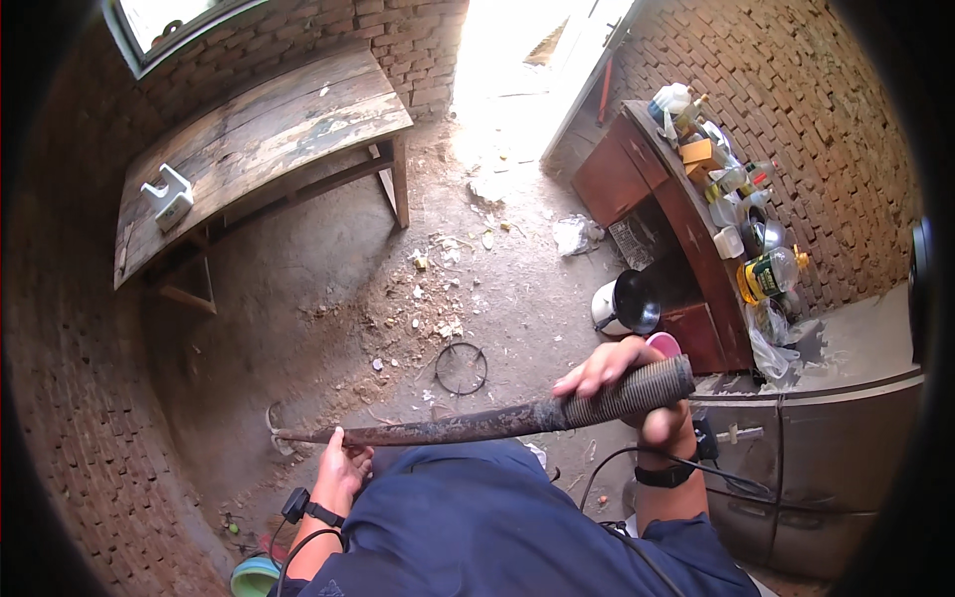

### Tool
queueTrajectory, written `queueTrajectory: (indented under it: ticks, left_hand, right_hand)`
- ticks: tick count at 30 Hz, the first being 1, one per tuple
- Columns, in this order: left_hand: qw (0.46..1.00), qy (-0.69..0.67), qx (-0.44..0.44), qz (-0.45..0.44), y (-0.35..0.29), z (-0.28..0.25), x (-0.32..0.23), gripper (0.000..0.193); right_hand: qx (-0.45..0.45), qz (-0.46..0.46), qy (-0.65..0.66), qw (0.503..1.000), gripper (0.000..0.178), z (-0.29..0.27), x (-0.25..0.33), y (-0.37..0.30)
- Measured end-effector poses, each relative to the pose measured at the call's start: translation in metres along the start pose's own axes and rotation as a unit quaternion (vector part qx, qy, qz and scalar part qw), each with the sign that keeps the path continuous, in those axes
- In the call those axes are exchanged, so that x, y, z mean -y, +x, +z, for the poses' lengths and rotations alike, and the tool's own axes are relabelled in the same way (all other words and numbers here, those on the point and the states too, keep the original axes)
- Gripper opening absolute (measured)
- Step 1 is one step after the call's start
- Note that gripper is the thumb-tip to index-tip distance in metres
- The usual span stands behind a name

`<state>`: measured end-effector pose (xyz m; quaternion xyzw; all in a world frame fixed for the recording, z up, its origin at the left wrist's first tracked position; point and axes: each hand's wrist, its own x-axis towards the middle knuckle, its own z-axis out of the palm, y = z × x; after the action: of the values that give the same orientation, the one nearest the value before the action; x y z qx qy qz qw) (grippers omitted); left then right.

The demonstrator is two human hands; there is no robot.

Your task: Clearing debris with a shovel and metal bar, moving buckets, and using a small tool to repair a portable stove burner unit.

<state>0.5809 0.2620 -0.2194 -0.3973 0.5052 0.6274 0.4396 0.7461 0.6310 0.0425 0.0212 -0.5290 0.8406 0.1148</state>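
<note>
Head view: a long dark curved blade (448,426) with a ribbed grey handle (637,390) lies crosswise near the person's chest; the right hand (627,383) has its fingers clenched round the handle, and the left hand (343,468) grasps the blade near its tip. On the dirt floor (318,298) just beyond lies a wire ring (461,368). A wooden desk (259,139) stands far left bearing a white boxy container (169,196), and a brown cabinet (667,219) at far right carries a yellow-labelled bottle (768,276) and an orange box (699,152).

Both forearms up from below — left grip (341,468) curled shut, right grip (637,390) fingers wrapped closed.
</note>
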Motion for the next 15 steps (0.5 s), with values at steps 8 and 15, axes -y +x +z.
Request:
queueTrajectory:
  ticks: [8, 15]
  left_hand:
    - [0.562, 0.6, -0.137, 0.552, -0.046, -0.003, -0.002, 0.067]
    - [0.471, 0.48, -0.087, 0.735, -0.114, 0.023, -0.06, 0.039]
  right_hand:
    - [0.045, -0.091, 0.109, 0.989, 0.07, 0.015, 0.001, 0.027]
    - [0.247, -0.182, -0.005, 0.952, 0.111, 0.119, 0.008, 0.108]
